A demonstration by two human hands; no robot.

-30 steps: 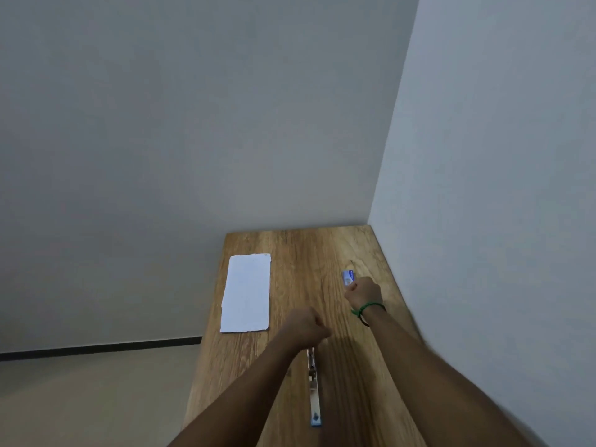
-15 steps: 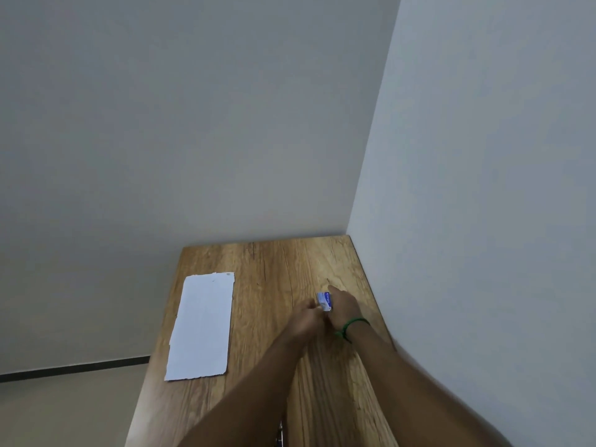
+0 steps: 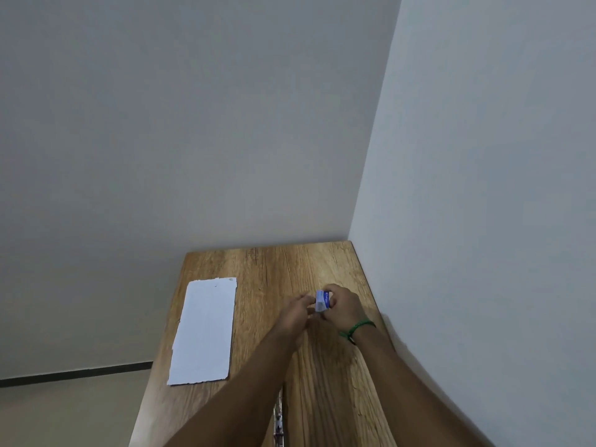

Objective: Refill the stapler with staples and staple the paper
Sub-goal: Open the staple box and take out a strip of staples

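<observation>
Our right hand (image 3: 343,309) grips the small blue staple box (image 3: 322,300), fingers curled round it. Our left hand (image 3: 295,312) pinches its side, above the table (image 3: 274,269).

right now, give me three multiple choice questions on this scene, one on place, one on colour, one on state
1. Where does the paper lie on the table?
A. near the left edge
B. against the right wall
C. under the stapler

2. What colour is the band on the right wrist?
A. red
B. green
C. yellow

3. What is the state of the box?
A. lying alone on the table
B. held by the left hand and right hand
C. resting on the paper

Answers:
1 A, the sheet lies flat along the left side, apart from both hands.
2 B, the band shows green.
3 B, fingers of both hands grip the box.
</observation>
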